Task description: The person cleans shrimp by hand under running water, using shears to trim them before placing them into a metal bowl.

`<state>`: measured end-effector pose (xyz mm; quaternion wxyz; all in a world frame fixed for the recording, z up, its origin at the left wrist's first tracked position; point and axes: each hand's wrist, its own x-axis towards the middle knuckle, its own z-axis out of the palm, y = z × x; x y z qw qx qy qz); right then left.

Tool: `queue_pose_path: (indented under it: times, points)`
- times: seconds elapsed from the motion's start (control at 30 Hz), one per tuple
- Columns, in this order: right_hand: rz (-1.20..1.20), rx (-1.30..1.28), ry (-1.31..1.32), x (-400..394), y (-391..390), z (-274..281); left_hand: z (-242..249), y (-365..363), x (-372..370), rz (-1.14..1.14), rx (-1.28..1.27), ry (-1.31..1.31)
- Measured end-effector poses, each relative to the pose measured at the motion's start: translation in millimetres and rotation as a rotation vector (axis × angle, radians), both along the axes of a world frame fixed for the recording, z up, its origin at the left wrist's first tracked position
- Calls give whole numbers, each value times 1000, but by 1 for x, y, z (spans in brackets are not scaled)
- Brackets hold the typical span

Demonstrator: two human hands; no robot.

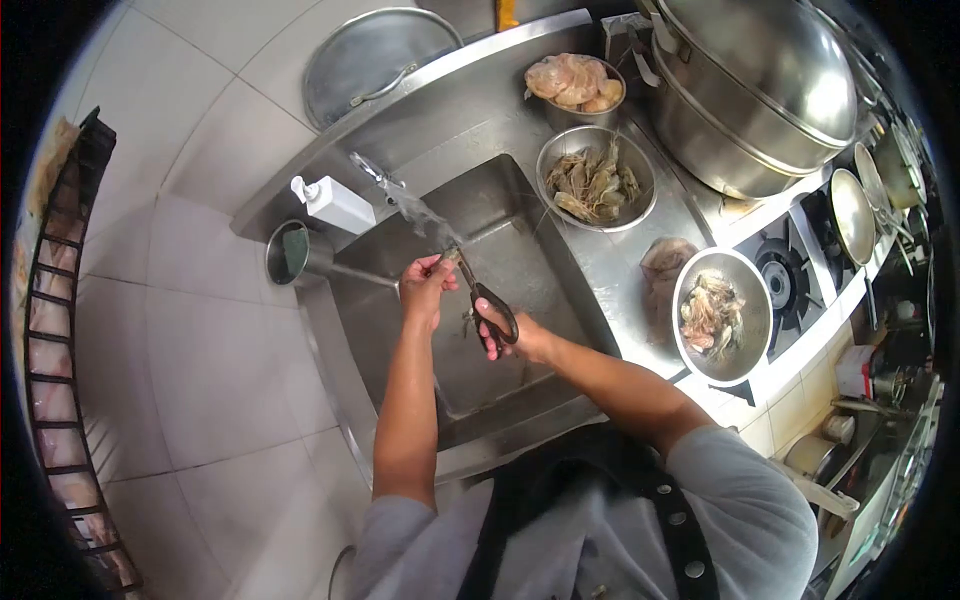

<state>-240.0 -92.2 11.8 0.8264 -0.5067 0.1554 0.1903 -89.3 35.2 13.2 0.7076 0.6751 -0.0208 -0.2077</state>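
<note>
Over the steel sink, my left hand pinches a small greyish shrimp, partly hidden by the fingers. My right hand is closed around the dark handles of scissors, whose blades reach up to the shrimp. Water runs from the faucet close to the shrimp. Behind the sink, a steel bowl holds several whole shrimp. On the right, another steel bowl holds paler shrimp pieces.
A white pump bottle and a steel ladle are left of the faucet. A pot of pale food stands at the back beside a large steamer. A gas burner lies right. A round lid leans behind the sink.
</note>
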Motion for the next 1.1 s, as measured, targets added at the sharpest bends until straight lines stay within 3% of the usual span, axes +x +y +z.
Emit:
queue_pose_path:
  times: [0.17,0.33,0.4,0.47,0.6,0.7,0.77,0.83,0.97,1.1]
  points:
    - [-32,-56,-13,-7,-4,-10,-3,8,10,8,-33,60]
    - [94,177,74,-16,-13,4,-5,10,11,-9,-47,106]
    - [68,153,79,-11,-14,10,-6,8,10,-112,-29,140]
    - [-1,-67,15,-2,-15,4,-6,7,9,-109,-23,143]
    - [-135,-4,14,-12,-26,15,-8,8,23,-49,-17,129]
    - [61,-658,-32,-51,-56,10,9,-1,42,35,73,67]
    - [17,-1261,-141,-94,-70,-8,10,-5,60,38,166,-16]
    - [28,-1441,40,-125,-82,14,9,-13,75,36,248,-92]
    - [-4,-1568,362,-150,-99,-2,5,-27,93,-73,353,-120]
    - [-9,-1581,343,-149,-98,-8,0,-39,94,-62,273,-125]
